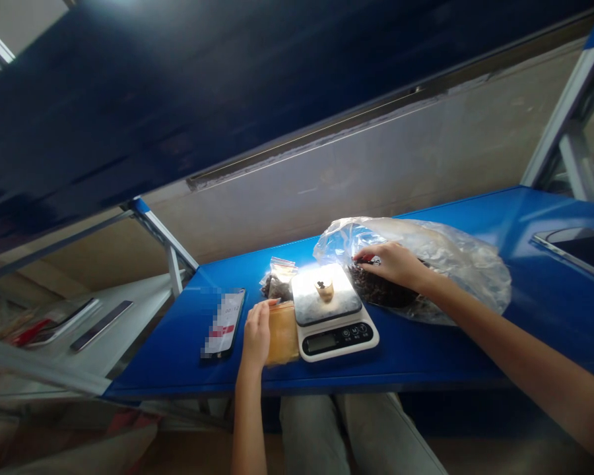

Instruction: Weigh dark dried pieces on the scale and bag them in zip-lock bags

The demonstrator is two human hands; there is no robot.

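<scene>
Left hand (256, 333): lower left of centre, over the amber zip bag (283, 333), just left of the kitchen scale (332, 343)
Left fingers (264, 310): closed together, tips on the bag's upper edge; grip cannot be told
Right hand (391, 265): centre right, at the mouth of the clear plastic bag (455, 264)
Right fingers (369, 254): curled just above the dark dried pieces (381, 287); open or closed on a piece cannot be told
Dark dried pieces: heaped inside the clear plastic bag, right of the scale
Scale platform: small tan cup (324, 289), upright, at centre
Scale display: digits unreadable
Beside scale, upper left: small clear bag (278, 280) with dark contents
Left of amber bag: phone (224, 323), screen blurred, flat on the blue steel shelf (450, 349)
Right edge of frame: second phone (574, 251), on the same shelf
</scene>
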